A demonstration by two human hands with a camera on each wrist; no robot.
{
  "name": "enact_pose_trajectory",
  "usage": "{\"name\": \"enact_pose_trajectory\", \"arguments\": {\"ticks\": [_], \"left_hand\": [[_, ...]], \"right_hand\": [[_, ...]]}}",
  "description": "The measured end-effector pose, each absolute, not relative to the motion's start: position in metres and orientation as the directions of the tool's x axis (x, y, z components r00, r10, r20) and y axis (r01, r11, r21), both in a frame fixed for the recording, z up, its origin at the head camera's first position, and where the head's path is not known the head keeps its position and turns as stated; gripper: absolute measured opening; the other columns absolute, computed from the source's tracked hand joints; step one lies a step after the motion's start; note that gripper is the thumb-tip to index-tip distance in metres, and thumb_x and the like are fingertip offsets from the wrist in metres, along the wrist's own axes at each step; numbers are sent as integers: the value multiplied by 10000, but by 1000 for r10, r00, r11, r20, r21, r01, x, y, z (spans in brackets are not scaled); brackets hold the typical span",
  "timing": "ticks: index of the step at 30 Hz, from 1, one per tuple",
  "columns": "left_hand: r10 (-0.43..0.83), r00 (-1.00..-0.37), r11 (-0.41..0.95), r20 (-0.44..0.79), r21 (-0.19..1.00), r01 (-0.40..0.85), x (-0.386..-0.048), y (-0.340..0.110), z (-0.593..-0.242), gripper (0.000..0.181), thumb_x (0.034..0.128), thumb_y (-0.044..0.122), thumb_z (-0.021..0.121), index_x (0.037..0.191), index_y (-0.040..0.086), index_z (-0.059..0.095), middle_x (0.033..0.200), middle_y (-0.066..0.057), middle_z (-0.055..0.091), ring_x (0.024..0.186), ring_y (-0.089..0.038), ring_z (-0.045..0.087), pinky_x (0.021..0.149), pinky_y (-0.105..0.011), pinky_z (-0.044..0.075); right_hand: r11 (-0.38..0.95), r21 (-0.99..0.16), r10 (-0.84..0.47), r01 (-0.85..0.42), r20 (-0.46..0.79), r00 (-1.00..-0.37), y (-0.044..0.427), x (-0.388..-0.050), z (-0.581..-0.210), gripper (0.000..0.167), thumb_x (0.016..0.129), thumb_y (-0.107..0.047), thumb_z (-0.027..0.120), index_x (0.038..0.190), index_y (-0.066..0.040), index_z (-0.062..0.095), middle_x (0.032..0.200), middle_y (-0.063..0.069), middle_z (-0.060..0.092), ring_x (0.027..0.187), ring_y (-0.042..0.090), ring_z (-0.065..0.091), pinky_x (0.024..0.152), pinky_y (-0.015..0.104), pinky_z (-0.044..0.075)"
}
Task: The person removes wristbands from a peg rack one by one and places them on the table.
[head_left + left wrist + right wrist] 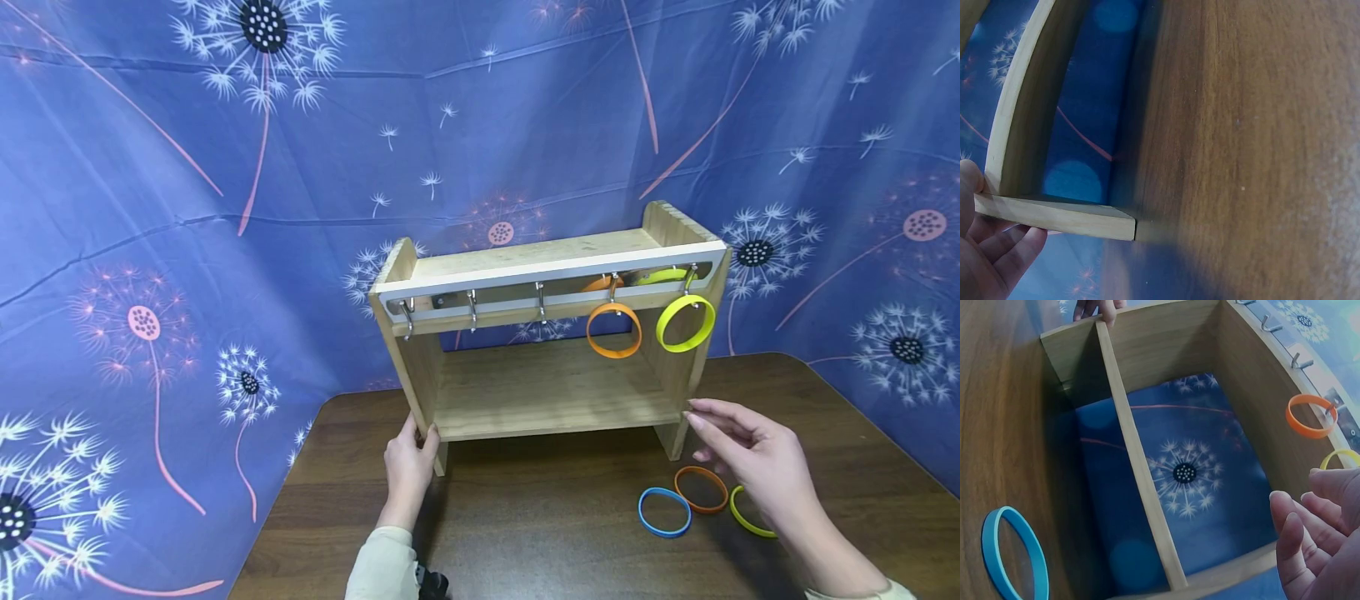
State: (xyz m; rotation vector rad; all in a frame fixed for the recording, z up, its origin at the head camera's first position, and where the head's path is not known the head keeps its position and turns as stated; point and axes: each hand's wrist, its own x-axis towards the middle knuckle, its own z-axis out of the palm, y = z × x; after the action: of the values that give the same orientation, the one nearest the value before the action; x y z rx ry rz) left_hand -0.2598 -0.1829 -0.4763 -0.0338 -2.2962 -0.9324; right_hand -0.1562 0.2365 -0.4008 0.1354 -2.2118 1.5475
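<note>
A small wooden shelf (555, 387) stands on the table, tilted in the head view, with a row of metal hooks along its front rail (510, 275). My left hand (408, 462) grips the lower part of its left side panel (1060, 215), thumb in front and fingers behind. An orange wristband (613, 356) and a yellow wristband (686, 345) hang from the two rightmost hooks. Beside the right side panel, my right hand (757, 454) has loosely bent fingers and holds nothing. Whether its fingertips touch the panel, I cannot tell.
On the brown table (540, 542), a blue wristband (665, 534), an orange-red wristband (701, 508) and a yellow-green wristband (750, 527) lie in front of the shelf's right end, by the right hand. A blue dandelion-patterned cloth (315, 292) hangs behind the table.
</note>
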Motion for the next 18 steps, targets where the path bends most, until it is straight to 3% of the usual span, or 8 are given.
{"name": "enact_pose_trajectory", "arguments": {"ticks": [18], "left_hand": [[-196,-772,748,605,601,281,-260,-183,-476,98,823,147,689,901,124,634,606,19,640,541,-249,590,548,-455,457]], "right_hand": [[267,-876,146,-401,448,-882,218,-169,-386,287,913,-45,654,1181,54,625,864,-47,729,588,139,656,476,246,474]]}}
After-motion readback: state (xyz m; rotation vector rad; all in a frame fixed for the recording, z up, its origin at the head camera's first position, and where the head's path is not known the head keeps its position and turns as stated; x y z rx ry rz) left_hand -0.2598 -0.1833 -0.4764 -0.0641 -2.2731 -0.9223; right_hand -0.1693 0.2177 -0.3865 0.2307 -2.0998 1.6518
